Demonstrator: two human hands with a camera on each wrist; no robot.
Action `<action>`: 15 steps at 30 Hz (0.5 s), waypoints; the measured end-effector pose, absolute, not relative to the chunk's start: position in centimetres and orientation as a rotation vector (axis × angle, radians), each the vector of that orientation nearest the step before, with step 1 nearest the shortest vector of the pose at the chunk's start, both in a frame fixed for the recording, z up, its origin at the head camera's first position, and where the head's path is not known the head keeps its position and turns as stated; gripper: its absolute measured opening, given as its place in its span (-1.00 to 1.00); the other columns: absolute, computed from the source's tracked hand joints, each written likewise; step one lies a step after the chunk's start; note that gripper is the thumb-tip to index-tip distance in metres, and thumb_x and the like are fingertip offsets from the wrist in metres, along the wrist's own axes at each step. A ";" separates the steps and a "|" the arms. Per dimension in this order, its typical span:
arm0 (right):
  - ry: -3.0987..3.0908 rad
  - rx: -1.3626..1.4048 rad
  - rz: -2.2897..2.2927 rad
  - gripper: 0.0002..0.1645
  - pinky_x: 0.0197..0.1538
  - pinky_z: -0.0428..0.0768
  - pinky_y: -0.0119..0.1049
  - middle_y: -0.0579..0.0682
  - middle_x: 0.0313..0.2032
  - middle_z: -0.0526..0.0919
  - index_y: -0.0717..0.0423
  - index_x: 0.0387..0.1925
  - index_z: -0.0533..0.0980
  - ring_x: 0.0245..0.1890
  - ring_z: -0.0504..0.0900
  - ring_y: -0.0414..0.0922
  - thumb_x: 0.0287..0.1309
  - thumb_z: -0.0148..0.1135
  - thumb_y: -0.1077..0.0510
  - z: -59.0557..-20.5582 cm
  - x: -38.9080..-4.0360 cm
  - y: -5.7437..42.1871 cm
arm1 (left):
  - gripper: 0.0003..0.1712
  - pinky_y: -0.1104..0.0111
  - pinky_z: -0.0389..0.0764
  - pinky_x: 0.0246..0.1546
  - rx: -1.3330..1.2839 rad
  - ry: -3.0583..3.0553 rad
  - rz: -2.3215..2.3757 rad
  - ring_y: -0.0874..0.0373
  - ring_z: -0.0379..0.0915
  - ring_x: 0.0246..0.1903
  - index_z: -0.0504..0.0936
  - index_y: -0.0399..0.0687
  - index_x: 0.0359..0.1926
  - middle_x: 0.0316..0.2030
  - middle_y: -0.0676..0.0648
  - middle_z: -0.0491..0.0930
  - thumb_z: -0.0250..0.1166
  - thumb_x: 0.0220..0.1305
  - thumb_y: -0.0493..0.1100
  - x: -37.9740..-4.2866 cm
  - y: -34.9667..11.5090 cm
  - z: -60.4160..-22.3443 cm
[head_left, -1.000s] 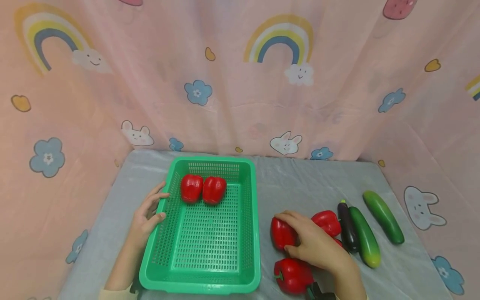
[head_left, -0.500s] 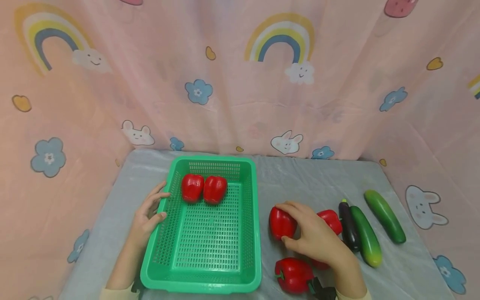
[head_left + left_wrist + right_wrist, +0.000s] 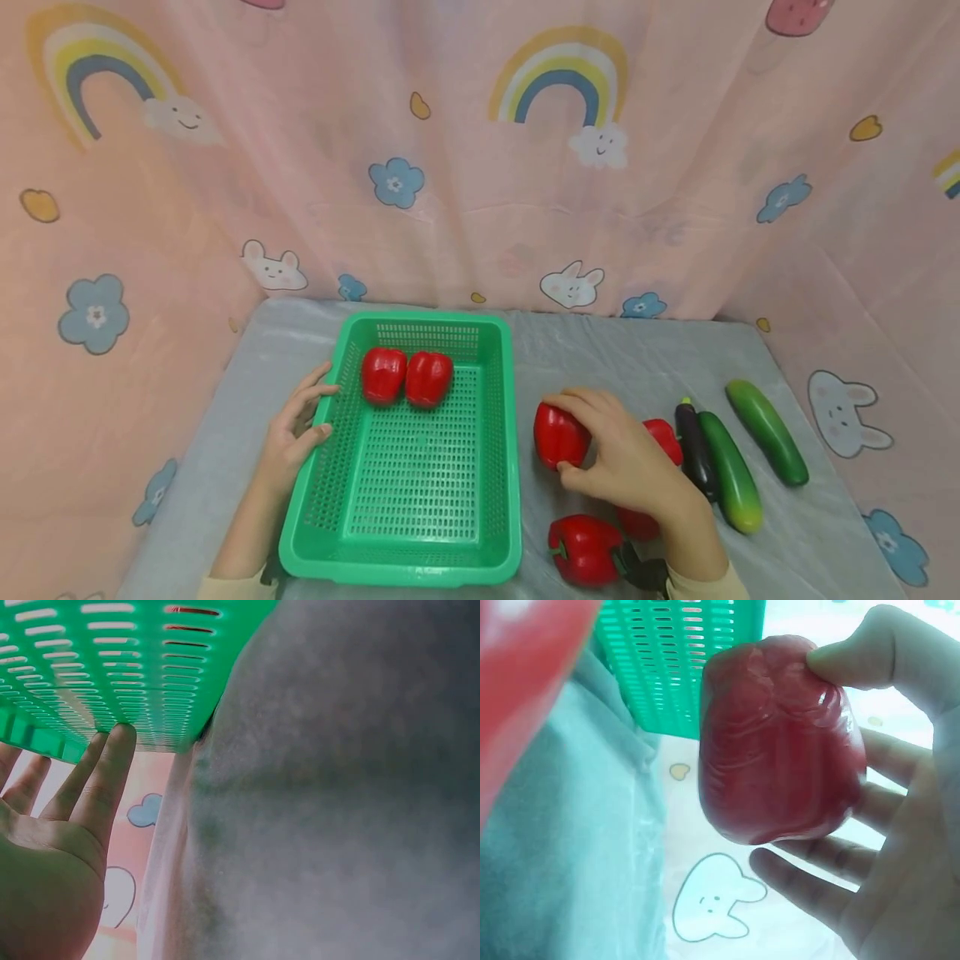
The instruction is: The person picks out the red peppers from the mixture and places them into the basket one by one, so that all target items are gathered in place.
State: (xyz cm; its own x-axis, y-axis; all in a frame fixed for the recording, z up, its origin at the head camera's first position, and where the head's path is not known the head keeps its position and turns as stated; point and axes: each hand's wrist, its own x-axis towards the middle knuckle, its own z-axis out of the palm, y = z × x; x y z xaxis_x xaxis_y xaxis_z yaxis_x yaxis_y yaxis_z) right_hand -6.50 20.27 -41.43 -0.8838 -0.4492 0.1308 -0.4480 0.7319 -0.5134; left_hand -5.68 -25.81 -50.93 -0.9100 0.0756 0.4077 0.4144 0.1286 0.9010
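My right hand [image 3: 618,454] grips a red bell pepper [image 3: 560,437], thumb on its near side and fingers over its far side. The right wrist view shows this pepper [image 3: 776,750] raised off the cloth, its lobed end by the thumb. On the left, my other hand [image 3: 288,433] rests at the side of a green plastic basket [image 3: 513,433]; its fairly straight fingertips touch the slotted wall [image 3: 142,675] in the left wrist view. Two red peppers, one left [image 3: 383,377] and one right [image 3: 429,380], lie side by side at the basket's far end.
Another red bell pepper [image 3: 587,550] lies near my right wrist, with more red peppers [image 3: 663,437] partly hidden behind that hand. Farther right are an eggplant [image 3: 696,450] and two green cucumber-like vegetables, one nearer [image 3: 731,475] and one farther [image 3: 767,432]. Grey cloth [image 3: 600,358] covers the table.
My right hand has lifted the red pepper and carried it slightly away from me and to the left. The left hand and the basket have stayed in place.
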 end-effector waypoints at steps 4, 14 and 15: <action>2.952 -0.838 -0.855 0.06 -0.08 0.77 -0.06 -0.15 0.30 0.59 -0.17 0.40 0.57 0.25 0.50 -0.07 -0.30 0.71 0.01 -41.0 -6.9 19.8 | -0.48 0.46 0.21 0.48 -0.466 -2.171 -1.839 0.14 0.14 0.62 0.51 -0.53 0.32 0.63 -0.29 0.23 0.15 0.33 -0.58 -5.6 -26.0 -50.9; 3.019 -1.006 -0.815 0.05 -0.07 0.78 -0.05 -0.11 0.32 0.59 -0.11 0.39 0.58 0.24 0.52 -0.07 -0.31 0.71 -0.03 -40.4 -7.8 18.4 | -0.48 0.49 0.21 0.48 -0.437 -2.184 -1.828 0.14 0.15 0.61 0.53 -0.51 0.32 0.64 -0.28 0.23 0.16 0.34 -0.55 -5.7 -25.9 -51.0; 3.022 -1.019 -0.818 0.07 -0.08 0.78 -0.06 -0.10 0.31 0.59 -0.10 0.39 0.57 0.23 0.52 -0.07 -0.32 0.72 -0.03 -40.3 -7.9 18.3 | -0.48 0.49 0.21 0.48 -0.437 -2.184 -1.824 0.14 0.15 0.61 0.53 -0.51 0.32 0.64 -0.28 0.23 0.16 0.34 -0.55 -5.7 -25.9 -51.0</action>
